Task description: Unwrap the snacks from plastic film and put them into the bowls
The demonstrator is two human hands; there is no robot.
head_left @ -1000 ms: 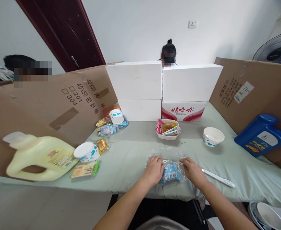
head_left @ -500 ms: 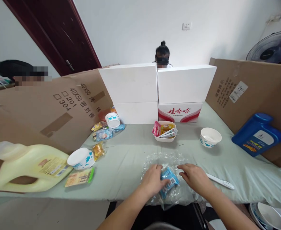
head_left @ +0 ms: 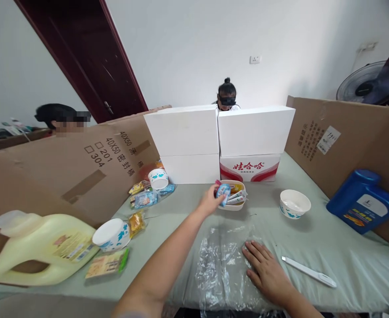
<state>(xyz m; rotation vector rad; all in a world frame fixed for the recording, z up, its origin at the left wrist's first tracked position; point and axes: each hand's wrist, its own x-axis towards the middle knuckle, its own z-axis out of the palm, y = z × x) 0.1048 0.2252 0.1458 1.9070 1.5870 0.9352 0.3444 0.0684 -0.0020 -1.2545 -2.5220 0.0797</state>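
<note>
My left hand (head_left: pixel 210 201) reaches forward and grips a blue snack packet (head_left: pixel 223 193) at the left side of a small white container (head_left: pixel 231 206). Inside that container lie a yellow packet (head_left: pixel 236 189) and several white-wrapped sticks (head_left: pixel 236 197); a bit of pink wrapper shows behind my fingers. My right hand (head_left: pixel 266 271) lies flat, fingers spread, on a clear plastic bag (head_left: pixel 222 265) at the table's near edge. Just right of it rests a white plastic utensil (head_left: pixel 310 271), its exact kind unclear.
White boxes (head_left: pixel 184 132) stand stacked at the back, with a person (head_left: pixel 227 95) behind. Cardboard walls (head_left: pixel 121 154) flank both sides. A yellow jug (head_left: pixel 48 251), a paper bowl (head_left: pixel 111 234) and snack packets (head_left: pixel 144 199) are left; another bowl (head_left: pixel 294 205) and a blue bottle (head_left: pixel 363 203) are right.
My left hand has lifted the blue packet off the plastic bag and carried it forward to the white container. My right hand has come down flat on the bag. The view has tilted up slightly.
</note>
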